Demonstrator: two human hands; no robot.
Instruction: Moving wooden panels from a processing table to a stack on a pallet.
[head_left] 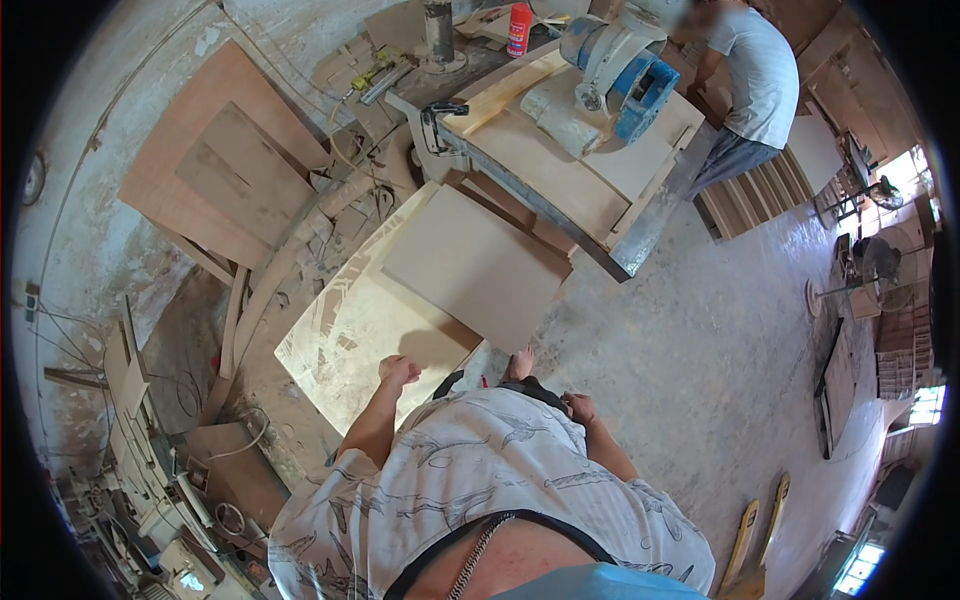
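Observation:
My left hand (400,371) is curled closed over a pale, dusty board (365,335), and nothing shows in it. Whether it touches the board cannot be told. By my right hip, my right hand (578,406) is also curled, beside dark cloth; whatever lies inside its fingers is hidden. A smooth grey-beige panel (480,262) rests partly over the pale board, just ahead of me. Below the panel's near corner, my bare foot (521,362) shows on the floor.
Ahead stands a machine table (540,160) carrying a blue and grey motor unit (615,85). A person (755,75) bends beside stacked boards (760,195) at the back right. Large panels (225,150) lean on the left wall. Yellow pallet-truck forks (755,530) lie at the lower right.

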